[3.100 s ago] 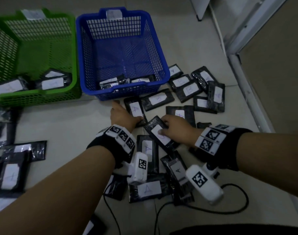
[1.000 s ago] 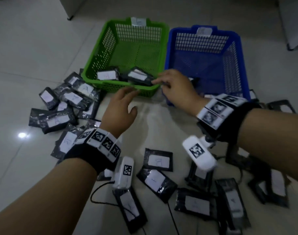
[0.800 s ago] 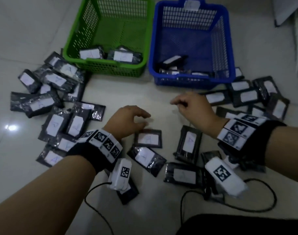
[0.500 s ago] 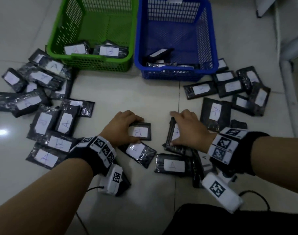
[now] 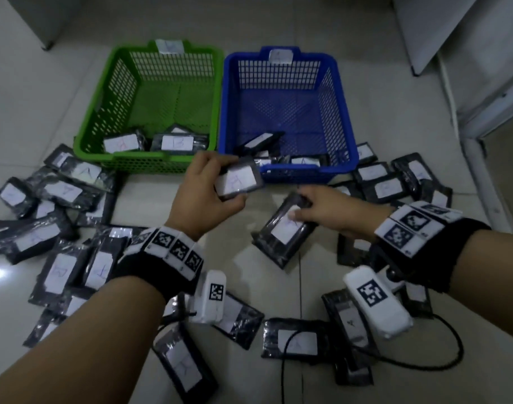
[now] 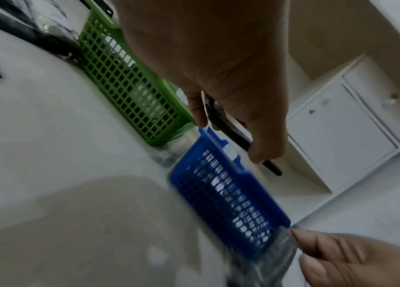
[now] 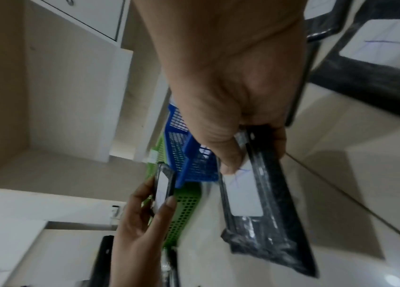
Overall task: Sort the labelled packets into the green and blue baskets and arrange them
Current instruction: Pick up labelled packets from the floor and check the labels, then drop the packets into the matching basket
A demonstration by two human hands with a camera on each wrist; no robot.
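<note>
In the head view my left hand (image 5: 216,186) grips a black packet with a white label (image 5: 239,182), lifted just before the near left corner of the blue basket (image 5: 296,174). My right hand (image 5: 302,204) pinches another labelled packet (image 5: 284,231), thumb on its label, tilted above the floor. The green basket (image 5: 150,164) stands left of the blue one and holds packets marked B (image 5: 121,142). Several packets (image 5: 261,141) lie in the blue basket. The right wrist view shows the right-hand packet (image 7: 262,213) hanging from my fingers (image 7: 228,155).
Loose black packets cover the tiled floor on the left (image 5: 60,188), on the right (image 5: 386,185) and near me (image 5: 299,339). A black cable (image 5: 442,360) loops at the lower right. White cabinets (image 5: 424,30) stand behind the baskets.
Both hands were on packets lying on the floor. Now each has lifted its packet, the left one up towards the baskets, the right one tilted off the floor.
</note>
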